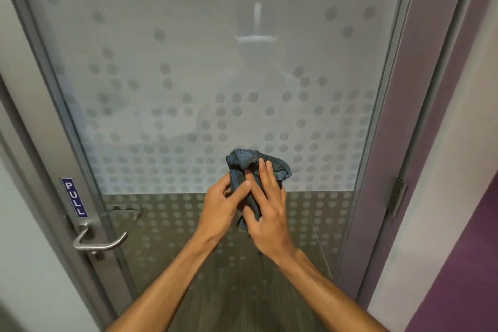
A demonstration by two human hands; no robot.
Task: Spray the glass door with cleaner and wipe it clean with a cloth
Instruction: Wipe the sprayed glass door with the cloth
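The glass door (188,62) fills the view, frosted with a dot pattern above and clear glass below. A crumpled blue-grey cloth (252,160) is bunched in front of the lower frosted band. My left hand (221,207) pinches the cloth's left side with thumb and fingers. My right hand (269,213) lies over the cloth's right side, fingers stretched upward across it. Both hands hold the cloth together a little in front of the glass. No spray bottle is in view.
A metal lever handle (99,244) and a blue PULL sign (73,197) sit on the door's left frame. A hinge (397,197) is on the right frame, beside a purple wall (458,224). Wood-look floor shows through the lower glass.
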